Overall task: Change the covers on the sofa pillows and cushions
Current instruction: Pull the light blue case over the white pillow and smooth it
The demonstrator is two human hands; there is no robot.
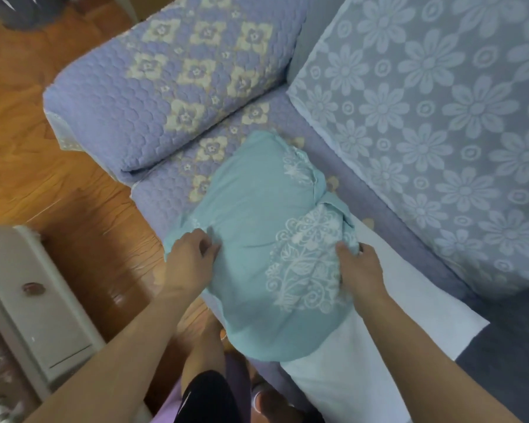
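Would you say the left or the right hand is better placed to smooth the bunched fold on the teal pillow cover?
Probably the right hand: it pinches the teal cover just below the bunched fold; the left hand grips the opposite edge.

pillow cover [251, 239]: soft matt teal cloth, white embroidery
sofa cover [153, 96]: quilted lavender fabric, kinda bumpy
floor [19, 117]: glossy orange wood

Both hands, left [190, 254] and right [361, 270], reach forward, fingers curled, gripping.
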